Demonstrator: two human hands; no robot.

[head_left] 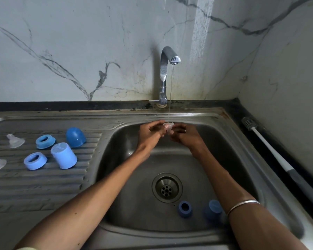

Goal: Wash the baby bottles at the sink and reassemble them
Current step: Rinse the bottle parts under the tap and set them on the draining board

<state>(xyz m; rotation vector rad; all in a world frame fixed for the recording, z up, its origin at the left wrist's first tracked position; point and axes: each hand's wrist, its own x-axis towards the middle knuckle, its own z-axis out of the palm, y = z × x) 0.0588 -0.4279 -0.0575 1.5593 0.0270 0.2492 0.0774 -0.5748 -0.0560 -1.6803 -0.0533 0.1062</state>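
Note:
Both my hands meet at the back of the steel sink (233, 141), under a thin stream from the tap (165, 73). My left hand (150, 131) and my right hand (185, 133) pinch a small clear silicone teat (169, 125) between their fingertips, right where the water lands. In the basin near the drain (167, 188) lie a dark blue collar ring (185, 209) and a blue cap (213, 210), partly behind my right forearm.
On the ribbed draining board (43, 186) at left lie two blue rings (45, 141) (35, 160), a light blue cap (64, 158), a dark blue domed cap (75, 137) and clear teats (15, 140). A bottle brush (271, 150) lies along the right counter edge.

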